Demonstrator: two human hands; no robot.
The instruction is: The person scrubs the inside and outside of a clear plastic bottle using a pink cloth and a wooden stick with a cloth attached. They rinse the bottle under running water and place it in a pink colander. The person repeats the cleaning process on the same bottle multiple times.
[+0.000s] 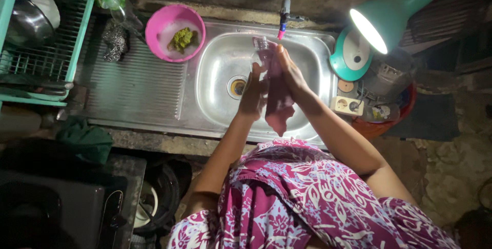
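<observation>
Over the steel sink (312, 54), the left hand (253, 92) and the right hand (289, 72) are pressed toward each other around a clear glass (262, 49), which is held upright between the palms just below the tap (283, 15) at the far wall. A dark red cloth (279, 108) hangs down from between the hands above the basin. To the left, on the ribbed drainboard, a pink bowl (175, 32) holds foam and a green scrubber, with a steel wool pad (115, 38) just beside it. A teal dish rack (43, 49) stands at the far left. A lit teal lamp (382, 23) stands right of the sink.
</observation>
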